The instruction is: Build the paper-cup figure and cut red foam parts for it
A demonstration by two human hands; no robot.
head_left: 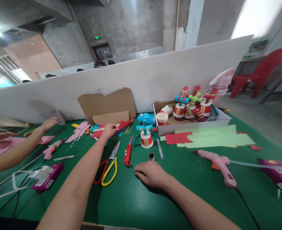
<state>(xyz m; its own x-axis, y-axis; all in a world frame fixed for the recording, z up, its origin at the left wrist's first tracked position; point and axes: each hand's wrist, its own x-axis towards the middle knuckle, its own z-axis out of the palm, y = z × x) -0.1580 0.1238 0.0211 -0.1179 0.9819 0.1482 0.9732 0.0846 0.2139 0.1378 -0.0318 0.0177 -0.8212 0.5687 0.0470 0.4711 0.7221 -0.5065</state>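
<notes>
My left hand [109, 130] reaches far across the green table [136, 198] and rests with curled fingers on a pile of coloured paper sheets [123, 126] in front of brown cardboard [107, 103]. Whether it grips a sheet is unclear. My right hand [150, 173] lies knuckles-up on the table with fingers curled under, nothing visible in it. Just beyond it stand a small brown tube [152, 156] and a paper-cup figure with blue arms [146, 137]. Scissors with red and yellow handles [109, 167] and a red utility knife [128, 155] lie between my arms.
A white box [191, 126] holds several finished cup figures. Green and red paper sheets [210, 137], a pink glue gun [219, 164] and a magenta device [278, 175] lie to the right. Another person's arms [18, 148] work at the left beside another magenta device [47, 177]. A white partition [155, 76] backs the table.
</notes>
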